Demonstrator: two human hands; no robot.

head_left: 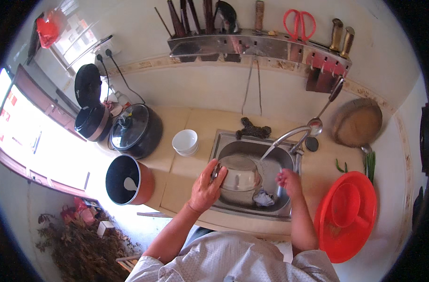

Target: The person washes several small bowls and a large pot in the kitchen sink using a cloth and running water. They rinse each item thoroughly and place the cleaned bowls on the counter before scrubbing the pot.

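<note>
A stainless steel pot (pixel 239 176) is tilted inside the sink (pixel 252 212), its rounded side facing me. My left hand (pixel 206 187) grips its left side, thumb and fingers around a dark part that may be a handle. Water streams from the curved faucet (pixel 292 134) into the sink, just right of the pot. Over the sink's right side is my right hand (pixel 289 181), fingers curled; whether anything is in them is unclear. A crumpled pale cloth or wad (pixel 264 198) lies on the sink bottom near the front.
White bowls (pixel 185 141) are stacked left of the sink. Beyond them stand a lidded pot (pixel 137 132) and an inner pot (pixel 124 179) at the counter edge. A dark scrubber (pixel 253 128) lies behind the sink; a red basin (pixel 348 218) is at right. A knife rack (pixel 256 46) hangs above.
</note>
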